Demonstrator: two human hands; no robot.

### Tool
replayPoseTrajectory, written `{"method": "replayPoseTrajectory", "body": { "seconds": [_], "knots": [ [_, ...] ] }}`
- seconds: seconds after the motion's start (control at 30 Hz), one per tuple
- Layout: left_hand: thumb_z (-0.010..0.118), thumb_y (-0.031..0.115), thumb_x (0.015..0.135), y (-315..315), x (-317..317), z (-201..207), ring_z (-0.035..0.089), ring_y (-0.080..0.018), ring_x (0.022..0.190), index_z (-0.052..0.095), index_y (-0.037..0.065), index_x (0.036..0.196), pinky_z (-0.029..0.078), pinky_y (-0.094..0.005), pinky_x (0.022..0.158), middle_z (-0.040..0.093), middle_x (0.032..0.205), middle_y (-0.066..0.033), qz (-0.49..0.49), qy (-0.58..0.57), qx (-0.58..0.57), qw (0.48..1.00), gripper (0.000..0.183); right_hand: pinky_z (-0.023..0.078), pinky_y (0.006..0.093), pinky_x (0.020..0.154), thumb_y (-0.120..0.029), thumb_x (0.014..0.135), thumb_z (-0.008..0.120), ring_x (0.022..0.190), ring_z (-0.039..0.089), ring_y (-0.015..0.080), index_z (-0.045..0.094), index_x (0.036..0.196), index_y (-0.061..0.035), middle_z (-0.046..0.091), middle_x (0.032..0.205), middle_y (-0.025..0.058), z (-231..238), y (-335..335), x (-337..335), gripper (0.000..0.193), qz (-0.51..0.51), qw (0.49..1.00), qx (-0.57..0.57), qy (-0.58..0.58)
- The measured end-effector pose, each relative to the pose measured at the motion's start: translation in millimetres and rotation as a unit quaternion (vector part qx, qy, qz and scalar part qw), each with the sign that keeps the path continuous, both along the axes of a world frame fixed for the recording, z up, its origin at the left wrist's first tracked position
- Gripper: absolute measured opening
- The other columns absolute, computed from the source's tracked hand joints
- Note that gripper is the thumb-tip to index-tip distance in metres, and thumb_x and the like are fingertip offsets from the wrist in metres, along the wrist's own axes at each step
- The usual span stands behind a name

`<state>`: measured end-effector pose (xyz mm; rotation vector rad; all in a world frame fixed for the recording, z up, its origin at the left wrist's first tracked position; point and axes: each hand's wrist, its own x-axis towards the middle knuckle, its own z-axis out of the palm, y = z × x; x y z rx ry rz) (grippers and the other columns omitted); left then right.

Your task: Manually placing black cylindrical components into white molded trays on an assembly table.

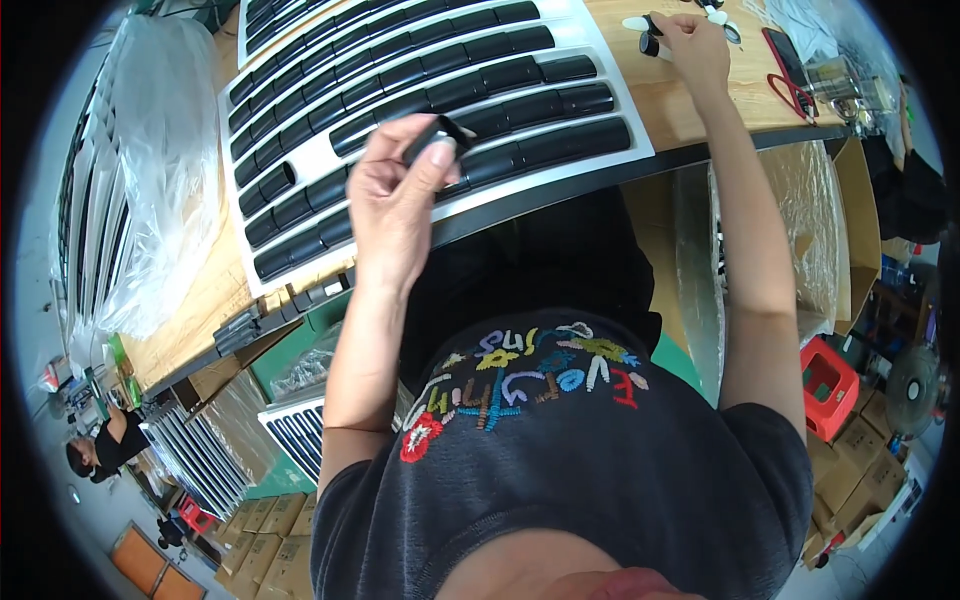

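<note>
My left hand (390, 200) grips a short, glossy black cylinder (436, 138) between thumb and fingers, above a white tray (640, 143). Rows of similar black cylinders (570, 136) lie end to end in the tray's grooves. One row has a gap just left of my left hand, beside a lone cylinder (277, 182). My right hand (697, 50) is reached out to the far right of the table, its fingers closed together over small black and white parts. A small part with a black end (652, 45) lies under the fingers; what they pinch is not clear.
Right of my right hand lie red-handled scissors (792, 97) and a dark phone-like slab (787, 55). Clear plastic sheeting (160, 170) covers the table's left end. Below stand a red stool (828, 385) and cardboard boxes (860, 465). Another person (105, 445) is at the far left.
</note>
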<state>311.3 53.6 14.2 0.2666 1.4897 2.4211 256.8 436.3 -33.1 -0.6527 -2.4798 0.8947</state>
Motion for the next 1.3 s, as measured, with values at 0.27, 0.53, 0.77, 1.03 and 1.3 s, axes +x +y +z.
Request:
{"method": "replayPoseTrajectory", "body": {
  "seconds": [0.27,0.53,0.77,1.03,1.3],
  "knots": [
    [0.06,0.013,0.099,25.1,5.0,-16.5,0.064,-0.0124,0.081,0.057,0.003,0.12,0.05,-0.0237,0.073,0.066,0.095,-0.0084,-0.052,-0.044,0.035,0.997,0.023,0.041,0.0217,0.064,-0.03,0.089,0.073,0.068,0.051,0.0055,0.067,0.086,-0.0019,0.059,0.073,-0.0026,39.4,-55.9,30.1,0.029,0.18,0.981,-0.064,0.032],
    [0.06,0.015,0.099,30.4,3.6,-11.3,0.063,-0.0105,0.08,0.056,0.002,0.12,0.049,-0.0223,0.073,0.065,0.091,-0.0059,-0.085,-0.008,0.015,0.996,0.025,0.039,0.0195,0.067,-0.014,0.094,0.066,0.074,0.049,0.0046,0.055,0.088,-0.0019,0.049,0.087,-0.0017,90.5,-148.1,97.8,0.017,0.336,0.915,-0.221,0.018],
    [0.059,0.018,0.1,26.2,11.5,-1.2,0.062,-0.0077,0.077,0.055,0.002,0.118,0.048,-0.0211,0.07,0.063,0.087,-0.0033,-0.094,0.048,-0.049,0.993,0.024,0.038,0.0189,0.062,-0.012,0.095,0.065,0.069,0.048,0.0033,0.055,0.086,-0.0033,0.05,0.076,-0.0036,102.5,-165.1,104.6,0.016,0.372,0.899,-0.217,-0.079],
    [0.055,0.015,0.102,14.5,25.8,12.9,0.058,-0.0075,0.078,0.049,0.003,0.117,0.048,-0.0215,0.07,0.057,0.091,-0.0035,-0.112,0.029,-0.042,0.992,0.02,0.038,0.0181,0.052,-0.013,0.097,0.063,0.059,0.048,0.002,0.054,0.082,-0.0051,0.053,0.069,-0.0026,117.1,-180.6,113.6,0.019,0.368,0.878,-0.284,-0.116],
    [0.054,0.006,0.1,11.0,33.9,17.6,0.051,-0.0091,0.074,0.048,0.002,0.112,0.044,-0.0223,0.066,0.05,0.091,-0.0046,-0.143,0.131,-0.173,0.966,0.014,0.037,0.0177,0.05,-0.015,0.096,0.063,0.057,0.048,0.0019,0.049,0.079,-0.0057,0.054,0.066,-0.001,113.4,-173.6,121.4,0.024,0.401,0.843,-0.316,-0.17]
  ]
}}
